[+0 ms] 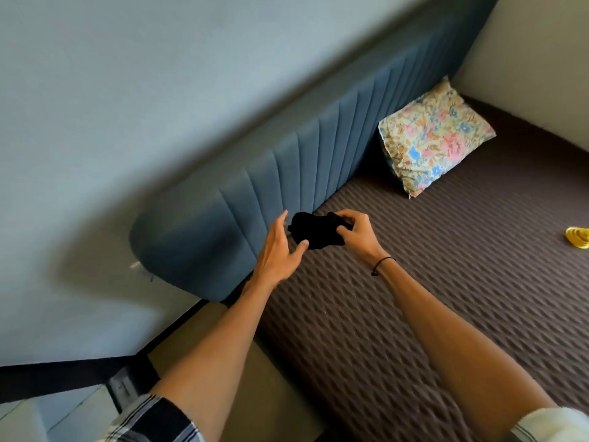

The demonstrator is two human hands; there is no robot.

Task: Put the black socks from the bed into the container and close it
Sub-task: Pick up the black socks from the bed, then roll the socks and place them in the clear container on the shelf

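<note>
A bundle of black socks is held in the air above the brown quilted bed, close to the blue headboard. My right hand grips the bundle's right side with curled fingers. My left hand is at the bundle's left side, fingers spread, with the thumb touching the socks' lower edge. No container is in view.
A blue padded headboard runs along the grey wall. A floral pillow leans against it at the far end. A small yellow object lies on the bed at the right edge. Floor shows at lower left.
</note>
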